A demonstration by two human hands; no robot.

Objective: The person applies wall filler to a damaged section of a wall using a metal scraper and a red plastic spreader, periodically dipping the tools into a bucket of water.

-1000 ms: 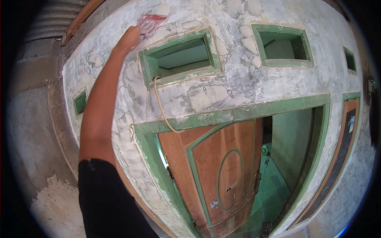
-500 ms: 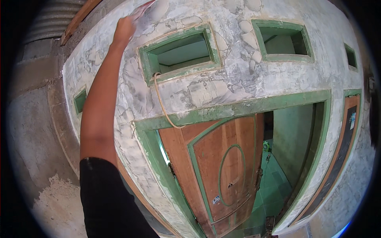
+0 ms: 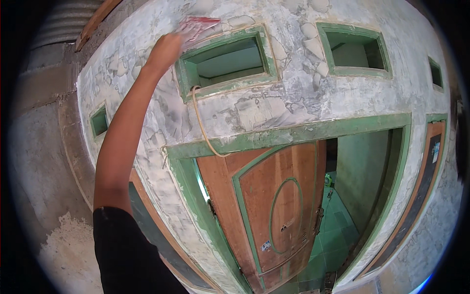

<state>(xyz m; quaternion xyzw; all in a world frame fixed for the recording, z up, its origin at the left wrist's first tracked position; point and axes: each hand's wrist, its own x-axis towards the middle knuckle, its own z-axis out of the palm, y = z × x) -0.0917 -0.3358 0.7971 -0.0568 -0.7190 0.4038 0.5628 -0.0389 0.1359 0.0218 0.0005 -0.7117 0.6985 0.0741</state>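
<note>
My left hand (image 3: 165, 53) is raised at the upper left, its fingers closed on a flat putty scraper (image 3: 198, 27). The scraper has a red edge and pale smears, and motion blurs it a little. It lies against or very close to the patchy grey-white wall (image 3: 215, 111), just above the top left corner of a green-framed vent opening (image 3: 230, 61). Beige filler patches (image 3: 257, 111) mark the wall around the openings. My black-sleeved arm crosses the left side of the view. My right hand is out of view.
Below stands a brown wooden door (image 3: 274, 210) with green trim, ajar in a green frame (image 3: 293, 132). A cord loop (image 3: 200, 122) hangs from the vent. Another vent opening (image 3: 352, 51) is to the right. Corrugated roofing (image 3: 73, 19) and a wooden beam (image 3: 98, 24) show at upper left.
My left hand has moved right and slightly down with the scraper, from the upper wall to just above the vent frame. The scraper's face shows more fully now.
</note>
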